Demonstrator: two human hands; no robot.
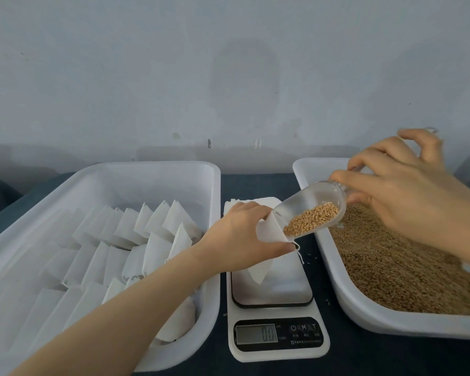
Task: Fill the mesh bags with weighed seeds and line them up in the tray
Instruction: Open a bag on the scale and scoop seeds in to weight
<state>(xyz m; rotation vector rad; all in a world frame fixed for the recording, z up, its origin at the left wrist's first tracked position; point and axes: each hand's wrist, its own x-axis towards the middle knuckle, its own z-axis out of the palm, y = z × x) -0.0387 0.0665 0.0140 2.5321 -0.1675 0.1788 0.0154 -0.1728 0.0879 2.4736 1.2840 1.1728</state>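
Standing in slanted, overlapping rows, filled bags point(136, 240) crowd the left tray point(158, 166). Leaning them on each other likely keeps them shut and easy to count. Bare floor shows only at the tray's far end.

Left hand point(242, 234) reaches over that tray's right rim. It pinches the mouth of a mesh bag point(266, 234) open, so the bag hangs above the scale point(277, 335) platform. Cannot tell whether its lower corner touches. Display reads zero. Spare bags point(255, 203) are stacked just behind the scale.

Scoop point(318, 204), tilted lip-down at the bag's mouth, carries seeds point(310, 222). Right hand point(407, 191) grips its handle, fingers curled. Seed tray point(369, 308) sits just right of the scale, so scoop travel is short. Desk point(320, 267) gap between scale and seed tray is narrow; spilled grains would likely land there.
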